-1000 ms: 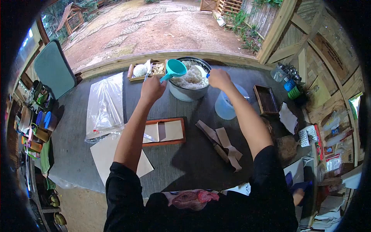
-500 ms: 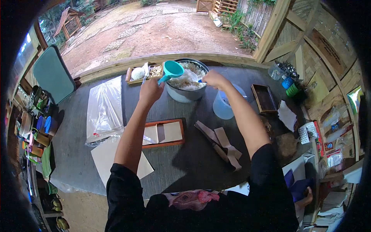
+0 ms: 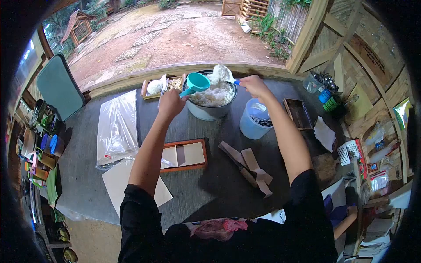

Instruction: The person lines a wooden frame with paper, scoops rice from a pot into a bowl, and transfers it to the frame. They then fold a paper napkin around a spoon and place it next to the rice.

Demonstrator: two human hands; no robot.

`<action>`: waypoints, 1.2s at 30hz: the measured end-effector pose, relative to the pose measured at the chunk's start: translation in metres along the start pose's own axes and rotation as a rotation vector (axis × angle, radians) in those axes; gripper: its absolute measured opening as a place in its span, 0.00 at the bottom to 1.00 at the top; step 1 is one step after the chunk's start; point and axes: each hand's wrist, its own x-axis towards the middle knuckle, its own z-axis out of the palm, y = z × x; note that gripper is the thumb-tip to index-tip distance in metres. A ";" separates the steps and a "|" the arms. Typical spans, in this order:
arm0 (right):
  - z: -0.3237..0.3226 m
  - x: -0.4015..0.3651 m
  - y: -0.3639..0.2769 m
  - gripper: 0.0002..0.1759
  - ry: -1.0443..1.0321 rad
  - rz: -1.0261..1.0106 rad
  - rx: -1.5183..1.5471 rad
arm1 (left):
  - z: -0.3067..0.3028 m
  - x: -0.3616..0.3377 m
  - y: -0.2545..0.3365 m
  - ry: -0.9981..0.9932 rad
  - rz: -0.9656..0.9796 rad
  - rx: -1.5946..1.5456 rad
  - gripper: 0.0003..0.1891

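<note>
Holding a rice-heaped paddle [image 3: 222, 72] over the pot [image 3: 209, 112], my right hand [image 3: 253, 85] is clamped on its handle. The teal scoop [image 3: 197, 81], gripped in my left hand [image 3: 171, 103], sits just left of the paddle, mouth up, handle slanting back toward me over the counter [image 3: 206, 175].

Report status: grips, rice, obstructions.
Left grip holds teal plastic scoop. Right grip holds white rice-heaped paddle over round grey pot. Pale blue plastic jug beside pot.

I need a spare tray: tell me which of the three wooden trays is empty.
The dark tray right of the blue jug. The far tray holds food; the near tray holds paper sheets.
</note>
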 end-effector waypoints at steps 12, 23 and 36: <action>0.038 -0.051 -0.043 0.22 0.457 -0.670 -0.843 | 0.012 0.007 0.024 0.076 0.013 -0.121 0.21; 0.028 -0.051 -0.039 0.22 0.426 -0.677 -0.849 | 0.016 0.001 0.008 0.105 0.023 -0.123 0.19; 0.062 0.023 0.011 0.08 0.496 -0.558 -1.064 | -0.005 -0.016 0.004 0.109 -0.078 -0.021 0.20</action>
